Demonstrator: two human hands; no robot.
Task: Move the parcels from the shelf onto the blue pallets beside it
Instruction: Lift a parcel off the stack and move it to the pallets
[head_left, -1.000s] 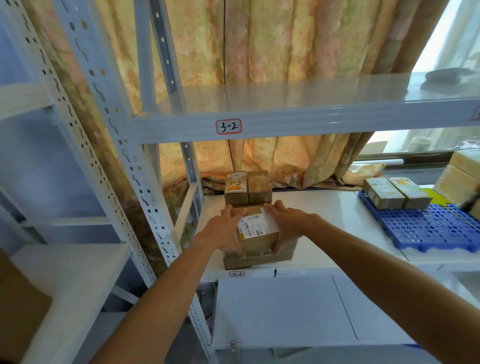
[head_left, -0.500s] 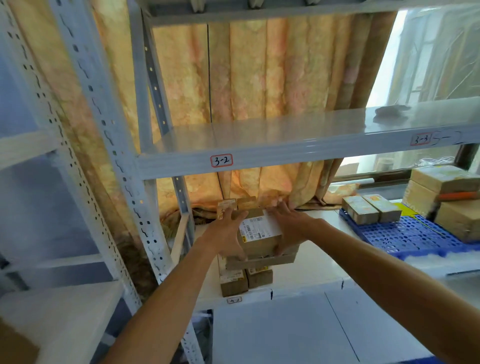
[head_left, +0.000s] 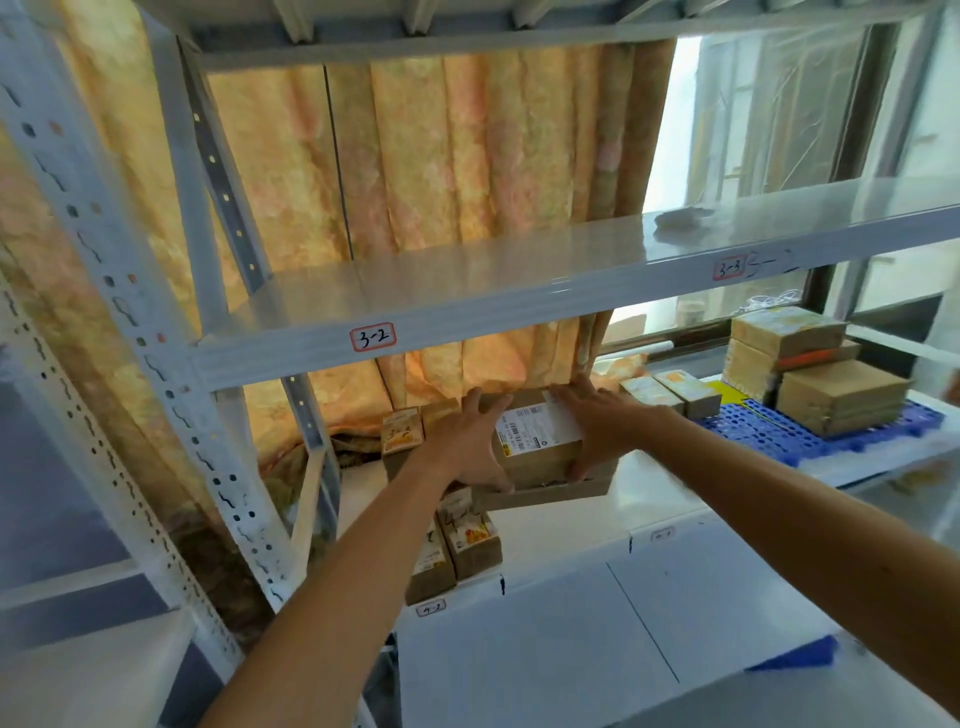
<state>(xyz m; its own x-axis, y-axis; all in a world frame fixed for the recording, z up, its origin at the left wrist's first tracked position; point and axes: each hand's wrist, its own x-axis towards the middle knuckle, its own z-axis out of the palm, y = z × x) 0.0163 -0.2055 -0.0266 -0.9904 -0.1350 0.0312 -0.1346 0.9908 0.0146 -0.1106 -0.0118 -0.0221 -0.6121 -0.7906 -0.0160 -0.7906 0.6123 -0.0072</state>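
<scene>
A: Cardboard, brown — you have two parcels at once. Your left hand (head_left: 470, 447) and right hand (head_left: 597, 426) are closed flat against opposite sides of the labelled parcel (head_left: 540, 441), and the flat parcel (head_left: 550, 491) under it comes along as a stack.

B: Why squeeze from the sides rather than lift from below?

A: My reading: the fingers reach down to the lower box, so side pressure keeps both together. How far they wrap beneath I cannot tell; the boxes hide that.

B: Where is the stack relative to the shelf?

A: Clear of the white shelf board (head_left: 571, 519), under the tier tagged 3-2 (head_left: 373, 338). Two small parcels (head_left: 457, 551) lie at the front edge below it; another pair (head_left: 410, 436) stands behind your left hand, near the curtain (head_left: 415, 156).

B: And the destination?

A: Blue pallet (head_left: 779, 431), to your right on the same board. It already carries small parcels at its near end and a taller stack (head_left: 831, 384) further along; open grid shows between them — a likely spot.

B: Risks?

A: The top box could slide off the flat one if you tilt during the sideways carry. Keep it level, and mind the upper tier's edge overhead.
</scene>
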